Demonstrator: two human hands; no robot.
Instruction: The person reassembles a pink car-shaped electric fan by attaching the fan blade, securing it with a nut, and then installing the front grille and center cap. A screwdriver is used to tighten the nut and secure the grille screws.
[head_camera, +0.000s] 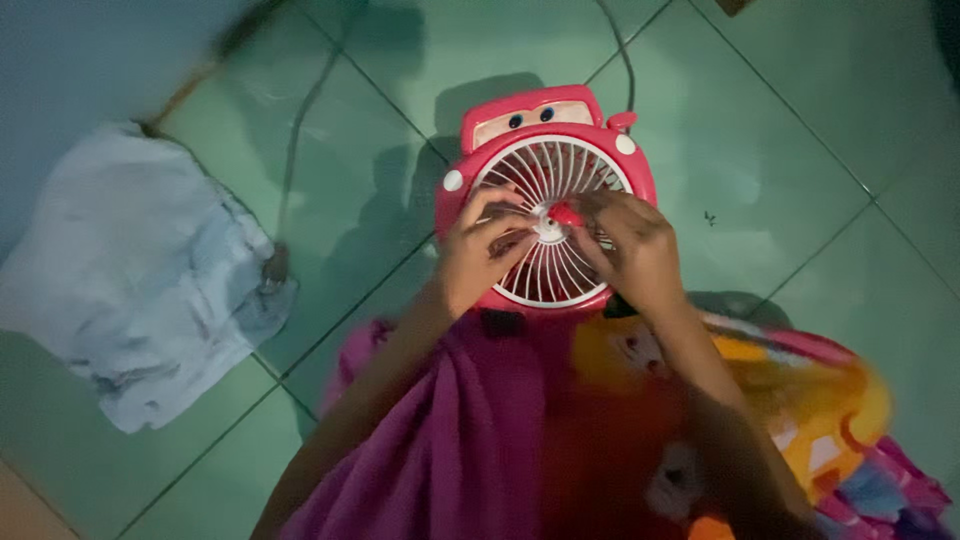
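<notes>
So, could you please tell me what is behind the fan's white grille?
Through the white grille only dim gaps and a white hub show. Both hands, left and right, cover its middle; blades cannot be made out.

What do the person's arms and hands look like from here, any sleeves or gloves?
Both arms are bare to the bottom edge of the picture: no sleeves, gloves, watch or bands show. The left hand and right hand are bare too. The dim light hides any rings or finer marks.
</notes>
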